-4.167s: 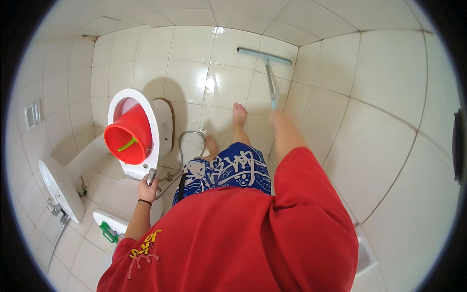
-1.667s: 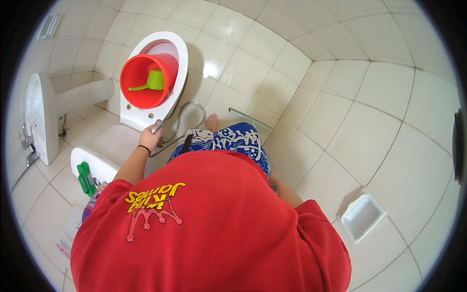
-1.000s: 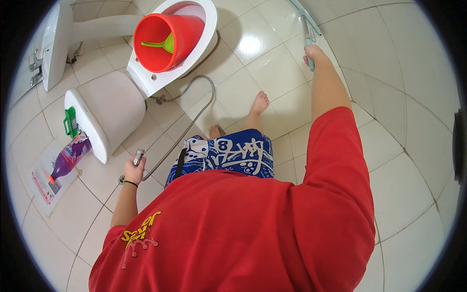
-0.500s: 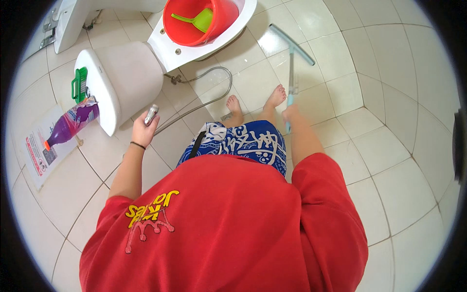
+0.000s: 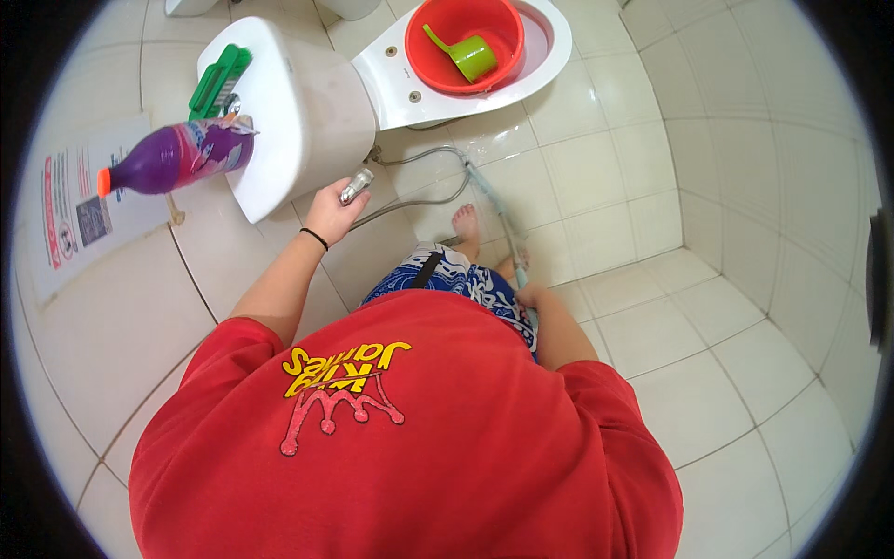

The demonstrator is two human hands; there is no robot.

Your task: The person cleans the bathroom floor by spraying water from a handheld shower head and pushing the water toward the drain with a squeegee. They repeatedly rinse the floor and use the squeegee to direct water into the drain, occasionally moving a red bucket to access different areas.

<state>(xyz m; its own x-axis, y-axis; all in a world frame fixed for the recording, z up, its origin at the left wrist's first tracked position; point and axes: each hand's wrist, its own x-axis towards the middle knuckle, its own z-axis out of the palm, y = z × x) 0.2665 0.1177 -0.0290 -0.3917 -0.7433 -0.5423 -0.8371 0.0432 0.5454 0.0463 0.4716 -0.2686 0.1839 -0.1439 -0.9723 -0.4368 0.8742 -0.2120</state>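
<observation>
My left hand (image 5: 328, 214) is closed around a chrome bidet sprayer (image 5: 355, 186) beside the toilet tank. Its flexible metal hose (image 5: 410, 202) loops over the floor from a valve at the toilet. My right hand (image 5: 531, 296), by my right thigh, grips the handle of a light blue-grey floor squeegee (image 5: 509, 235). The squeegee reaches forward past my feet to the wet tiles near the hose loop; motion blurs it, so its blade is hard to make out.
A white toilet (image 5: 396, 70) bears a red bucket (image 5: 510, 37) with a green dipper (image 5: 473, 58) inside. On the tank lid (image 5: 270, 140) lie a purple bottle (image 5: 186, 156) and a green scrub brush (image 5: 221, 82). Tiled walls (image 5: 745, 168) rise at right.
The squeegee has swung left, from the tiles at the right to near the hose. My right hand has come closer to my thigh. The view has shifted, and the sprayer stays in my left hand.
</observation>
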